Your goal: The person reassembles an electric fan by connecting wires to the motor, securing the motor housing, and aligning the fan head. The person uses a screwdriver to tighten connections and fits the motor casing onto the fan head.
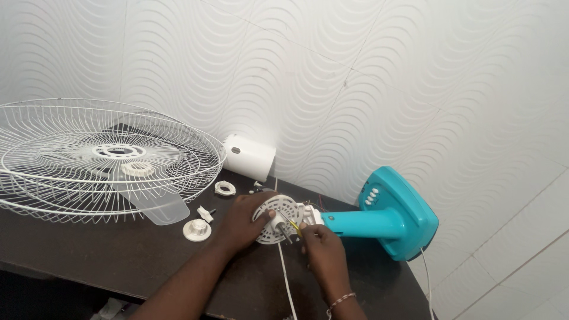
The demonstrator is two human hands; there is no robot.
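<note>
I had the round white motor plate (274, 219) near the middle of the dark table (118, 255), joined to the teal fan stand (388, 218) that lay on its side to the right. My left hand (240, 222) curled around the plate's left edge, fingers closed on it and steadying it. My right hand (320, 246) sat just beside the plate's right side, fingertips pinched on something small and yellowish (294, 228), possibly a wire end or a thin tool; the view was too small for me to be sure. I judged the step to be work at the wiring of the motor end, with the fan already taken apart. The next move seemed to call for a steady plate and a fine, precise touch at that small part, keeping the white cord (285, 278) clear.

Further out, a white knob (197, 229), a small ring (224, 188) and a little clip (205, 213) lay loose on the table. The wire guard (71, 172) at left held the clear blade (157, 204) and a white hub (137, 169) under its mesh. A white cylinder (249, 156) rested against the wall.
</note>
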